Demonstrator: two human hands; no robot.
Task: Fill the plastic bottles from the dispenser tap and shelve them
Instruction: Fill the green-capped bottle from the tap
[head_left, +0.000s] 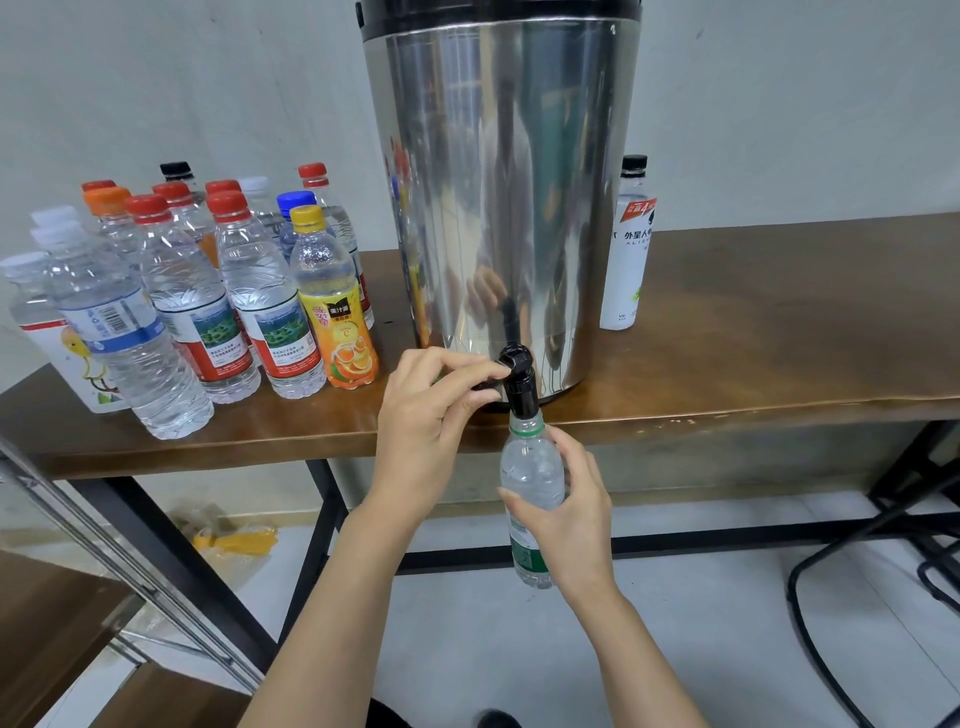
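Nearby, 美汁源 juice bottle; 外星人 white bottle

Cannot see the mouth of the bottle, covered by the tap. Cannot read its green label, half behind the right hand. Cannot see most of the lever under fingers of the left hand. Cannot see the top of the dispenser, cropped at the upper edge.
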